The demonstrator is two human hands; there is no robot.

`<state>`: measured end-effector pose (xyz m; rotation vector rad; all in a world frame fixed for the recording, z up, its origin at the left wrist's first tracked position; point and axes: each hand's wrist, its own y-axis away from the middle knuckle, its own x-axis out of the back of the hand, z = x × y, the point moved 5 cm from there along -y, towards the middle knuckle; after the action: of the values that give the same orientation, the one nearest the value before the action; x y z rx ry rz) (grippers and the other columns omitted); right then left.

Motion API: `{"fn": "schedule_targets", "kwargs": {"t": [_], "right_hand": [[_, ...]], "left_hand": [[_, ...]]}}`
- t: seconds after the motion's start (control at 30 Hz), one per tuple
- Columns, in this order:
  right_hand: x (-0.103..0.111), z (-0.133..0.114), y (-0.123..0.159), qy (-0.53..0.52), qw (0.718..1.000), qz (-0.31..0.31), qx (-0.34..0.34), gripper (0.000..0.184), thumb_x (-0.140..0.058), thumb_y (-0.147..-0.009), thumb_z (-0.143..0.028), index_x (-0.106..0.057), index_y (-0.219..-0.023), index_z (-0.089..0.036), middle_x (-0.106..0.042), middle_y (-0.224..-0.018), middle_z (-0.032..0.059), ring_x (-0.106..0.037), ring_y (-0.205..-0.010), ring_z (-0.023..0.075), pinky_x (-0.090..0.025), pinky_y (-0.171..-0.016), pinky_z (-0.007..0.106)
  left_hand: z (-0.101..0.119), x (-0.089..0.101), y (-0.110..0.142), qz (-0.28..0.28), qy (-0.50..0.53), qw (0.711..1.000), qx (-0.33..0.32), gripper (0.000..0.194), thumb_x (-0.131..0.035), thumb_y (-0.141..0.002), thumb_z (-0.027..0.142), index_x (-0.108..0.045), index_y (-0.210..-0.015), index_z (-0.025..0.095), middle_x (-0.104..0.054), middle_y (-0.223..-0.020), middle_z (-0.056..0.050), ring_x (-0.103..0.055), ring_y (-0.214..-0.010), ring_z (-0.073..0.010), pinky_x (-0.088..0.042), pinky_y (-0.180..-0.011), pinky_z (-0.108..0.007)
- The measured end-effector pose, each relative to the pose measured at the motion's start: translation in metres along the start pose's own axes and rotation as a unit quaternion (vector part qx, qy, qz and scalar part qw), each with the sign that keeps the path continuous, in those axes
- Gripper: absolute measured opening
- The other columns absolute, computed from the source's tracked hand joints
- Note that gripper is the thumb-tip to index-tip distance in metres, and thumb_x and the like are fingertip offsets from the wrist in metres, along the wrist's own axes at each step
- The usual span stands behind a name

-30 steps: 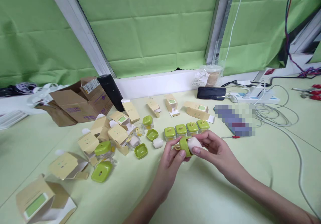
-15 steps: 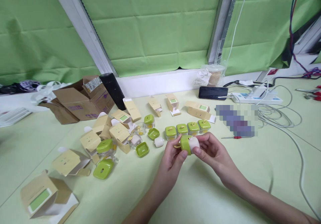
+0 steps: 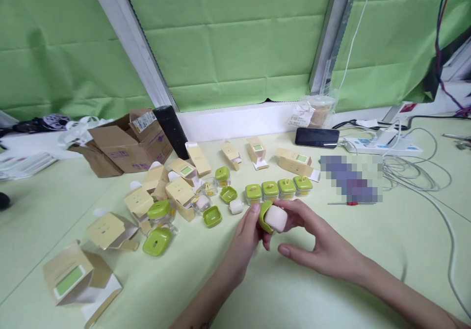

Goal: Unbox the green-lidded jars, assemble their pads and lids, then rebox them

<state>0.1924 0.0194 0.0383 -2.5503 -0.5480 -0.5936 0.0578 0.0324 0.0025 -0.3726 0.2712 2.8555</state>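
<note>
My left hand grips a green lid tilted on its side, and a white rounded insert sits in its hollow. My right hand is open, thumb spread away from the piece; its other fingertips are partly hidden behind the insert, so I cannot tell whether they touch it. Just beyond my hands, clear jars with green lids stand in a row, yellow loops on top. To the left lie a loose white insert and an upturned green lid.
Opened small cartons and more green-lidded jars crowd the left. A brown cardboard box and a black cylinder stand behind. At right are a phone, a red-handled screwdriver, a power strip and loose cables.
The lid and insert have turned so the white side faces me more. My right thumb has come off the insert and spread downward. The view has shifted slightly.
</note>
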Motion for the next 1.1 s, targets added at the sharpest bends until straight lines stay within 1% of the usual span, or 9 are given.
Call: {"fn": "schedule_targets", "kwargs": {"t": [0.13, 0.23, 0.37, 0.47, 0.57, 0.7, 0.87, 0.97, 1.1], "right_hand": [[0.006, -0.007, 0.001, 0.148, 0.986, 0.003, 0.076, 0.050, -0.059, -0.086, -0.026, -0.038, -0.131, -0.029, -0.048, -0.115, 0.0101, -0.057, -0.098, 0.0224, -0.053, -0.081, 0.039], [0.004, -0.013, 0.002, 0.188, 0.973, -0.017, 0.130, 0.044, -0.060, -0.086, -0.025, -0.044, -0.127, -0.027, -0.046, -0.124, 0.0117, -0.054, -0.108, 0.0245, -0.051, -0.086, 0.039], [0.006, -0.018, 0.001, 0.134, 0.984, 0.001, 0.120, 0.035, -0.062, -0.085, -0.024, -0.048, -0.117, -0.023, -0.056, -0.114, 0.0102, -0.056, -0.106, 0.0215, -0.051, -0.086, 0.035], [0.006, -0.019, 0.001, 0.120, 0.986, 0.029, 0.111, 0.032, -0.064, -0.084, -0.025, -0.051, -0.113, -0.022, -0.058, -0.109, 0.0096, -0.058, -0.101, 0.0209, -0.052, -0.082, 0.034], [0.004, -0.022, 0.002, 0.141, 0.980, 0.049, 0.128, 0.031, -0.065, -0.083, -0.025, -0.053, -0.111, -0.020, -0.059, -0.107, 0.0105, -0.058, -0.099, 0.0220, -0.052, -0.080, 0.035], [0.003, -0.025, 0.003, 0.178, 0.968, 0.095, 0.150, 0.030, -0.067, -0.081, -0.026, -0.055, -0.107, -0.018, -0.060, -0.102, 0.0106, -0.058, -0.095, 0.0235, -0.051, -0.078, 0.037], [0.006, -0.026, 0.005, 0.133, 0.969, 0.108, 0.175, 0.031, -0.065, -0.083, -0.026, -0.054, -0.110, -0.017, -0.061, -0.098, 0.0093, -0.060, -0.090, 0.0200, -0.052, -0.075, 0.031], [0.009, -0.030, 0.007, 0.144, 0.963, 0.136, 0.182, 0.033, -0.066, -0.083, -0.033, -0.055, -0.110, -0.017, -0.061, -0.098, 0.0092, -0.059, -0.091, 0.0209, -0.051, -0.076, 0.033], [0.008, -0.029, 0.007, 0.174, 0.958, 0.152, 0.169, 0.032, -0.063, -0.083, -0.037, -0.057, -0.108, -0.018, -0.063, -0.098, 0.0097, -0.058, -0.094, 0.0228, -0.048, -0.079, 0.037]], "left_hand": [[-0.006, 0.000, 0.004, -0.007, -0.081, 0.995, 0.065, 0.055, -0.030, -0.085, 0.066, -0.049, -0.066, 0.017, -0.040, -0.047, 0.005, -0.033, -0.040, -0.0079, -0.029, -0.043, -0.022], [-0.009, -0.004, 0.007, -0.046, -0.092, 0.991, 0.088, 0.058, -0.029, -0.084, 0.067, -0.052, -0.069, 0.016, -0.044, -0.047, 0.003, -0.038, -0.040, -0.0091, -0.031, -0.042, -0.023], [-0.006, -0.014, 0.009, -0.124, -0.006, 0.989, 0.075, 0.062, -0.031, -0.083, 0.069, -0.056, -0.095, 0.014, -0.056, -0.059, -0.001, -0.052, -0.049, -0.0135, -0.041, -0.049, -0.025], [-0.004, -0.023, 0.011, -0.152, 0.094, 0.980, 0.085, 0.058, -0.039, -0.083, 0.065, -0.052, -0.109, 0.015, -0.060, -0.071, -0.003, -0.057, -0.060, -0.0161, -0.044, -0.054, -0.026], [-0.004, -0.028, 0.013, -0.146, 0.186, 0.965, 0.112, 0.047, -0.046, -0.086, 0.055, -0.055, -0.104, 0.013, -0.061, -0.072, -0.004, -0.058, -0.068, -0.0164, -0.044, -0.063, -0.027], [-0.007, -0.029, 0.015, -0.094, 0.260, 0.954, 0.114, 0.034, -0.052, -0.087, 0.046, -0.059, -0.092, 0.013, -0.061, -0.073, -0.003, -0.058, -0.075, -0.0156, -0.042, -0.070, -0.025], [-0.012, -0.035, 0.020, -0.068, 0.303, 0.940, 0.144, 0.032, -0.059, -0.082, 0.045, -0.061, -0.088, 0.013, -0.060, -0.075, -0.003, -0.056, -0.074, -0.0148, -0.040, -0.068, -0.025], [-0.014, -0.036, 0.020, -0.055, 0.304, 0.938, 0.156, 0.033, -0.063, -0.079, 0.046, -0.062, -0.089, 0.014, -0.060, -0.076, -0.003, -0.054, -0.072, -0.0146, -0.039, -0.067, -0.025], [-0.012, -0.036, 0.018, -0.079, 0.314, 0.937, 0.128, 0.029, -0.060, -0.081, 0.043, -0.061, -0.092, 0.016, -0.061, -0.080, -0.003, -0.055, -0.073, -0.0156, -0.041, -0.072, -0.027]]}}
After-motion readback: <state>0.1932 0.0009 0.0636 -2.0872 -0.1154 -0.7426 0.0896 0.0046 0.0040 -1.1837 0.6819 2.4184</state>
